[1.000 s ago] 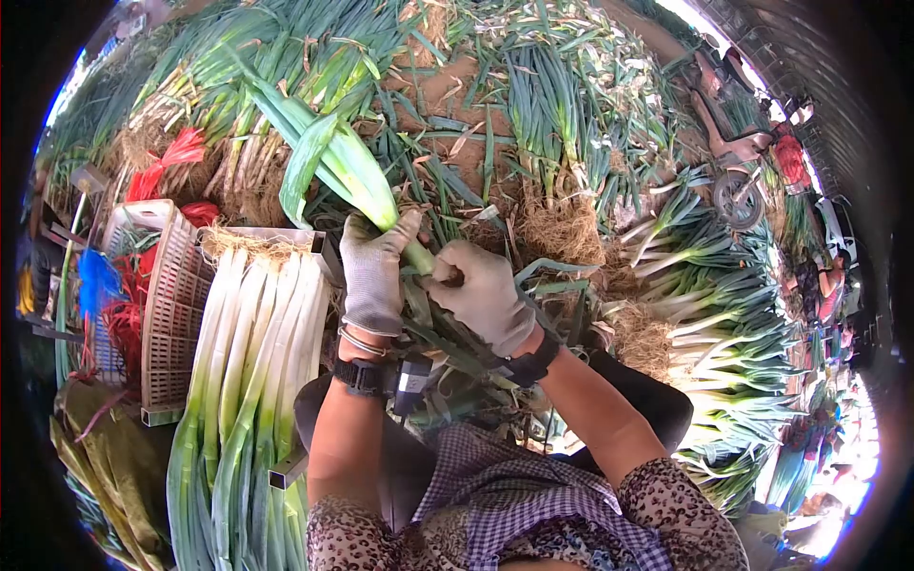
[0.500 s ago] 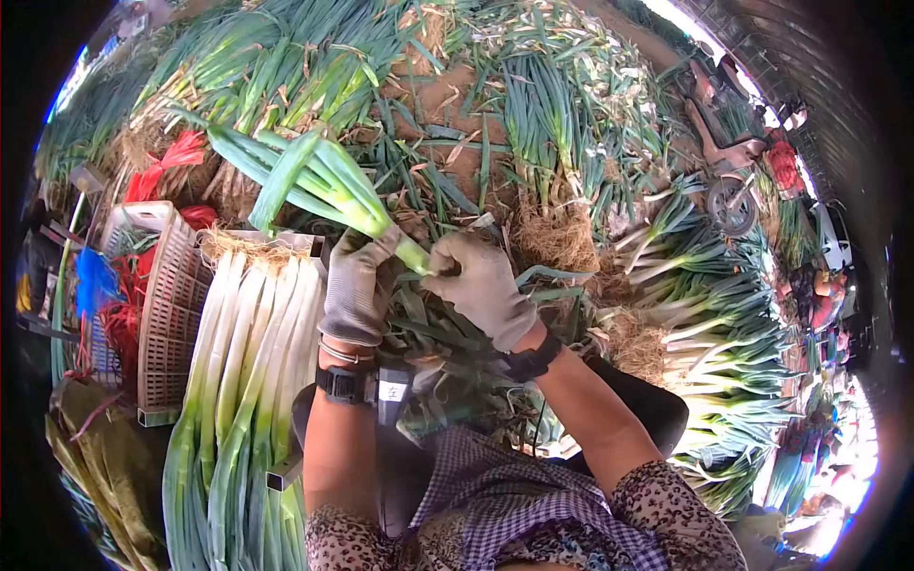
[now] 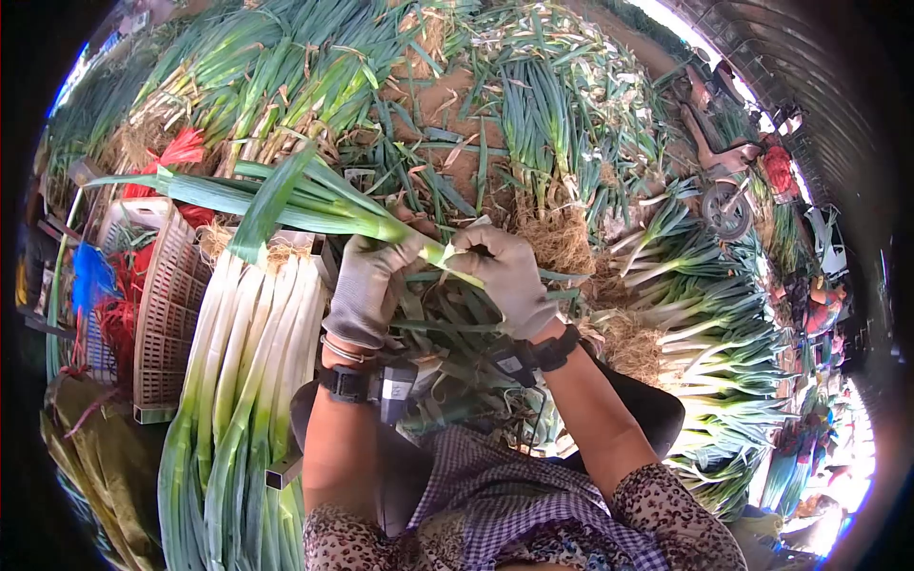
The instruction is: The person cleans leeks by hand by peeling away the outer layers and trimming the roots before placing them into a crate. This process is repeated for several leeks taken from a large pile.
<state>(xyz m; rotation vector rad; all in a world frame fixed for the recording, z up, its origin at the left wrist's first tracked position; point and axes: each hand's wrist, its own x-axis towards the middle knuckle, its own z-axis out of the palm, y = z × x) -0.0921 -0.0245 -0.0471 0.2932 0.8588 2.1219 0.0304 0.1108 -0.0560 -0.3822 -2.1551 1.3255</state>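
Both of my hands wear pale gloves. My left hand (image 3: 367, 285) is wrapped round a leek (image 3: 381, 226) just below where its green leaves fan out. Those leaves point to the upper left, over the roots of the leeks lying beside me. My right hand (image 3: 503, 276) pinches at the pale stem to the right of my left hand, its fingers curled at the stalk. The stem's far end is partly hidden by this hand. Left of my left arm, a row of trimmed leeks (image 3: 252, 352) lies on a metal frame (image 3: 286, 470), white ends up.
A white plastic crate (image 3: 169, 324) with red and blue strings stands at the left. Leek piles (image 3: 333, 48) and a rooty bundle (image 3: 547, 133) lie ahead. More leeks (image 3: 714, 333) line the right, near a parked scooter (image 3: 725, 207).
The held leek has turned flatter, its leaves swinging down to the left. My right hand has moved slightly right and up, with its fingers still at the stem.
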